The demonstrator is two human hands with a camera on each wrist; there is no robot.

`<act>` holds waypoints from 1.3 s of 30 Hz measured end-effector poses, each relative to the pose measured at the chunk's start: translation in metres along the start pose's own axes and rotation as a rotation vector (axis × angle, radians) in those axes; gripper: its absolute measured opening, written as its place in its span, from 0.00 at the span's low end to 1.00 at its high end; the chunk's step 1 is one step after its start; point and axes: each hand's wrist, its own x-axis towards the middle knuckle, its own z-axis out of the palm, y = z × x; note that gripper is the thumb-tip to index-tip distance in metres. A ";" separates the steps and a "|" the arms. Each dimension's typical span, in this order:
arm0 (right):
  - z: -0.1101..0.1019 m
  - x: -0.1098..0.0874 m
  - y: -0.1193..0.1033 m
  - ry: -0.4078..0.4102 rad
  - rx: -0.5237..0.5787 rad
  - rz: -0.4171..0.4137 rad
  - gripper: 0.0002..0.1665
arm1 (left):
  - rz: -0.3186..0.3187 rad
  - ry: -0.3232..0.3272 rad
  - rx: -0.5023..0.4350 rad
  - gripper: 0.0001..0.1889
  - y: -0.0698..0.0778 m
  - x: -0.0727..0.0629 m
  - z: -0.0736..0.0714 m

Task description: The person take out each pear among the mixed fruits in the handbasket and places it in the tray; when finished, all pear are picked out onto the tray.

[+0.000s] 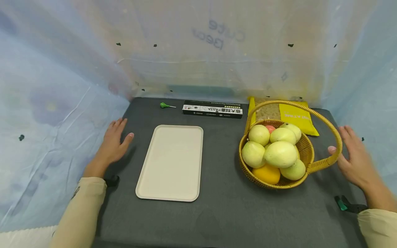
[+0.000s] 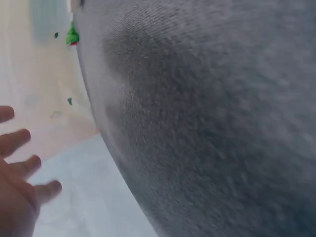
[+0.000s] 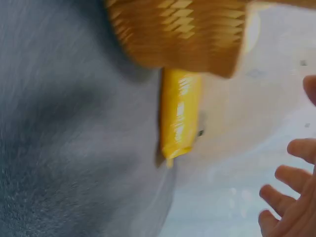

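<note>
My left hand (image 1: 112, 143) hovers by the table's left edge, fingers extended and holding nothing; the cream rectangular tray (image 1: 170, 163) lies to its right. At the right edge my right hand (image 1: 355, 158) is also spread and bare, close beside the handle of a wicker basket (image 1: 310, 148). Whether the thumb touches that handle I cannot tell. Piled in the basket are several pale yellow-green fruits (image 1: 280, 154), an orange-yellow one (image 1: 267, 174) and a reddish one (image 1: 270, 128). The right wrist view shows the basket's woven side (image 3: 173, 34) ahead of the spread fingers (image 3: 279, 200).
Behind the basket lies a yellow bag (image 1: 296, 117) with a see-through window. A black and white pasta box (image 1: 212, 109) sits along the back edge, and left of it a green-headed lollipop-like item (image 1: 164, 105). Patterned curtains (image 1: 217, 69) enclose the dark grey table (image 1: 217, 213).
</note>
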 end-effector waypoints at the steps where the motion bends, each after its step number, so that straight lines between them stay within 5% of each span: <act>1: -0.002 -0.004 -0.005 0.025 0.014 0.001 0.46 | 0.002 0.024 -0.042 0.38 0.000 -0.003 -0.001; 10: -0.023 -0.035 -0.039 0.258 0.220 -0.141 0.44 | -0.058 0.202 -0.301 0.32 0.006 -0.033 -0.018; 20: -0.048 -0.056 -0.078 0.176 0.204 -0.151 0.43 | 0.040 0.277 -0.666 0.29 0.017 -0.046 -0.048; 24: -0.053 -0.058 -0.093 0.140 0.173 -0.214 0.42 | 0.076 0.267 -0.766 0.28 0.019 -0.041 -0.047; 29: -0.054 -0.051 -0.117 0.142 0.145 -0.338 0.62 | 0.101 0.231 -0.779 0.28 0.023 -0.025 -0.036; 39: -0.049 -0.037 -0.153 0.140 0.101 -0.444 0.59 | 0.092 0.103 -0.786 0.27 0.030 0.013 -0.006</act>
